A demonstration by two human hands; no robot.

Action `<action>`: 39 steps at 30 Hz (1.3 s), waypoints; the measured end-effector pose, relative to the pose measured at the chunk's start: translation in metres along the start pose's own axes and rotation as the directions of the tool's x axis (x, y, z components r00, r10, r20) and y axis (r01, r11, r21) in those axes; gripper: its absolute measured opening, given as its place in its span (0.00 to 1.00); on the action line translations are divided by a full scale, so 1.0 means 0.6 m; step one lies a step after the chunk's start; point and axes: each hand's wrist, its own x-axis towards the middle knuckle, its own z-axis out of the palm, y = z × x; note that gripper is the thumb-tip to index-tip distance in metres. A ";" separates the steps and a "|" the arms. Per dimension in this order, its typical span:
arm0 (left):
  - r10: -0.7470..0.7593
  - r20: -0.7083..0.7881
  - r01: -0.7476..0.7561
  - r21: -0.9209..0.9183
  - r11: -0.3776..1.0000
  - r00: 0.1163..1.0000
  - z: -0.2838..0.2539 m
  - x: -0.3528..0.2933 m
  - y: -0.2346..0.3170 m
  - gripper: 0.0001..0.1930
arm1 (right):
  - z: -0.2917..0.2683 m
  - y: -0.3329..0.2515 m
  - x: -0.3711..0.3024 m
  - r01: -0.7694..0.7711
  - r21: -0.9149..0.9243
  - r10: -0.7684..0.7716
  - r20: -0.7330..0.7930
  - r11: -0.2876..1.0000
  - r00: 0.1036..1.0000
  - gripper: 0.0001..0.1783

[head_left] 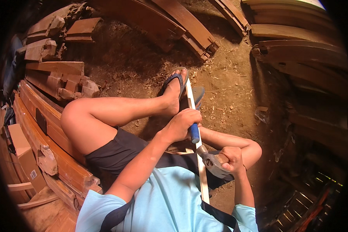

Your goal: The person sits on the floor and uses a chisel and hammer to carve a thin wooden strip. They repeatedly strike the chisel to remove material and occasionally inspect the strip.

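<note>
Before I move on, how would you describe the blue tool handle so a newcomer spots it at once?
Start at the light-blue shirt at the bottom and follow the long pale wood strip upward. Over that strip, the left hand grips the blue tool handle, whose free end points toward the hammer head. The handle's deep blue stands apart from the pale strip and grey metal.

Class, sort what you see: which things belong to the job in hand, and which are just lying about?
In the job:
- blue-handled tool, in the left hand
- hammer, in the right hand
- pale strip, between the legs

Apparently just lying about:
- boards
- cardboard box
- shavings, on the ground
</note>
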 end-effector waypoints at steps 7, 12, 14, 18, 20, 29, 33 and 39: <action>-0.015 -0.028 0.015 -0.003 1.000 0.999 0.002 0.000 -0.003 0.06 | 0.007 -0.008 0.007 0.015 0.002 -0.015 -0.023 1.000 1.000 0.36; -0.007 -0.035 0.006 -0.016 1.000 0.999 0.000 -0.002 -0.005 0.06 | -0.003 -0.034 0.004 0.209 0.149 -0.205 -0.036 0.967 0.978 0.37; -0.003 -0.029 0.003 -0.024 1.000 1.000 0.001 0.000 -0.004 0.06 | 0.001 -0.028 0.006 0.130 0.000 -0.129 -0.037 0.992 0.991 0.36; -0.001 -0.048 0.001 -0.014 1.000 0.999 0.002 -0.002 -0.009 0.07 | 0.019 -0.028 0.013 -0.094 -0.145 0.081 -0.093 0.985 0.992 0.35; -0.003 -0.063 0.001 -0.033 0.999 0.998 0.002 -0.001 -0.010 0.08 | 0.017 -0.033 0.018 0.050 -0.014 -0.050 -0.058 0.999 0.997 0.36; -0.010 -0.055 0.008 -0.039 0.999 0.998 0.000 0.000 -0.021 0.10 | 0.017 -0.025 -0.002 0.144 -0.095 -0.146 -0.011 0.985 0.989 0.35; -0.022 -0.059 0.022 -0.012 1.000 0.998 0.003 0.001 -0.023 0.10 | 0.018 -0.025 -0.008 -0.016 -0.101 0.018 0.016 0.995 1.000 0.35; -0.019 -0.053 0.020 0.006 1.000 0.998 0.005 0.000 -0.028 0.11 | 0.014 -0.051 0.004 0.153 -0.102 -0.148 0.058 0.983 0.987 0.37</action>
